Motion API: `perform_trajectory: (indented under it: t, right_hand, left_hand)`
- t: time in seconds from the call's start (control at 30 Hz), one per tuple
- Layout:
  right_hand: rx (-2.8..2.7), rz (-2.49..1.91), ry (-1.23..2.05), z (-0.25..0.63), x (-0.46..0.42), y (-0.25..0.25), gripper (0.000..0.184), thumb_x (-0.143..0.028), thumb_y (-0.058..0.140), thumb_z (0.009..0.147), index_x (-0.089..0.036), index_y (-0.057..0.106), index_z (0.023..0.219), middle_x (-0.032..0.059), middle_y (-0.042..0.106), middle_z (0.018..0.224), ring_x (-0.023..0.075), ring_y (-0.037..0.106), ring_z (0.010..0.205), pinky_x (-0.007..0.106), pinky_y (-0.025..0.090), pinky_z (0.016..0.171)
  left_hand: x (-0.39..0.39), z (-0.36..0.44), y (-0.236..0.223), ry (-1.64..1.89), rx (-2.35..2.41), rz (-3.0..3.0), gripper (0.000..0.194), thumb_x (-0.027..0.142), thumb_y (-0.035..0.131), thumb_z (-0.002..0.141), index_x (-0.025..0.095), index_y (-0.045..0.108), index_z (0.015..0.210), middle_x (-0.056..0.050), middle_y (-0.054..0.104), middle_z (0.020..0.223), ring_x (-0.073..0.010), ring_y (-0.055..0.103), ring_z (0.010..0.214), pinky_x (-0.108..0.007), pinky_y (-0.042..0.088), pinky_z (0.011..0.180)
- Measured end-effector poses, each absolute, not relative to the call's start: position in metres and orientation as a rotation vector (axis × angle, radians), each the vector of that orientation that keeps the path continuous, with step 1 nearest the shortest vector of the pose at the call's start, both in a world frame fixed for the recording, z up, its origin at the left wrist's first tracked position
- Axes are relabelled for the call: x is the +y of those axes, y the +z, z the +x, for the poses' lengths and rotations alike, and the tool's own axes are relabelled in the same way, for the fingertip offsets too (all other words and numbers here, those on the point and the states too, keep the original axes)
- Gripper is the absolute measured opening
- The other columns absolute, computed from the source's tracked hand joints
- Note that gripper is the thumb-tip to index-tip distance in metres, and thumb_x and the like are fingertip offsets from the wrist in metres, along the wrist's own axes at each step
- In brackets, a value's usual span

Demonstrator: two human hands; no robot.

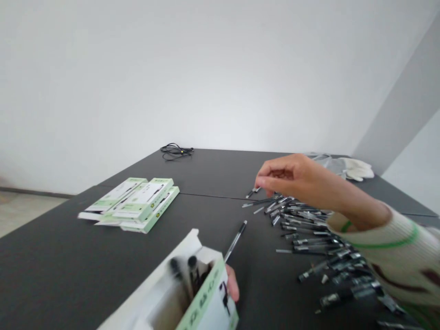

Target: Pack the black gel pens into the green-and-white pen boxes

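My left hand [233,284] grips an open white-and-green cardboard box [215,300] at the bottom of the view; only a few fingertips show past its right side. Several black-capped pens [193,270] stand inside the box, one blurred. A clear-barrelled pen [235,240] shows just behind the box, its lower end hidden. My right hand [287,176] is over the far left end of a loose pile of pens [302,224]. Its thumb and fingers are pinched together at the end of a pen [252,192] pointing down to the left.
Flat white-and-green boxes [142,201] lie stacked at the left of the dark table [206,211]. A coiled black cable [177,150] sits at the far left edge. White gloves [355,168] rest at the far right. A white wall rises behind the table.
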State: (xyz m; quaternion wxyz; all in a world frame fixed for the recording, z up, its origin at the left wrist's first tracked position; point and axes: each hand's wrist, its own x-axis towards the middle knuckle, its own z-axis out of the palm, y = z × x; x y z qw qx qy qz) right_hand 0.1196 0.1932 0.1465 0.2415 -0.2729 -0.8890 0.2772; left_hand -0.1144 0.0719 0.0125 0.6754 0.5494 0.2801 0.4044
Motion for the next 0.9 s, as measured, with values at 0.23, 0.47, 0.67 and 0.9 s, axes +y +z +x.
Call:
perform_trajectory:
  t: [0.23, 0.47, 0.67, 0.9]
  right_hand:
    - [-2.894, -0.986, 0.254, 0.13, 0.307, 0.054, 0.02, -0.012, 0.056, 0.08, -0.014, 0.069, 0.095, 0.0041, 0.068, 0.08, 0.0148, 0.06, 0.071, 0.022, 0.039, 0.065]
    - [-3.065, -0.85, 0.104, 0.115, 0.294, 0.012, 0.016, -0.01, 0.058, 0.074, -0.014, 0.066, 0.087, 0.0073, 0.065, 0.083, 0.0193, 0.06, 0.08, 0.025, 0.039, 0.067]
    - [-3.126, -0.833, -0.101, 0.118, 0.292, 0.02, 0.013, -0.011, 0.053, 0.077, -0.015, 0.064, 0.084, 0.0111, 0.066, 0.088, 0.0236, 0.063, 0.084, 0.028, 0.041, 0.069]
    - [-3.204, -0.784, -0.252, 0.105, 0.28, 0.029, 0.031, -0.007, 0.052, 0.08, -0.012, 0.061, 0.109, 0.0153, 0.067, 0.097, 0.0272, 0.066, 0.092, 0.032, 0.048, 0.075]
  left_hand:
    - [0.105, -0.134, -0.013, 0.677, 0.543, 1.294, 0.029, 0.045, 0.065, 0.075, 0.018, 0.075, 0.081, 0.003, 0.071, 0.065, -0.0174, 0.071, 0.06, -0.03, 0.051, 0.058]
    - [0.098, -0.126, -0.009, 0.703, 0.694, 1.185, 0.031, 0.049, 0.069, 0.072, 0.019, 0.073, 0.068, -0.001, 0.068, 0.062, -0.0157, 0.064, 0.054, -0.024, 0.047, 0.053]
    - [0.089, -0.109, 0.008, 0.911, 0.672, 1.136, 0.045, 0.062, 0.068, 0.067, 0.017, 0.069, 0.068, -0.003, 0.067, 0.066, -0.015, 0.06, 0.058, -0.024, 0.044, 0.055]
    - [0.088, -0.117, 0.026, 0.874, 0.571, 1.265, 0.037, 0.053, 0.066, 0.076, 0.017, 0.068, 0.082, -0.007, 0.07, 0.081, -0.0199, 0.064, 0.074, -0.03, 0.048, 0.067]
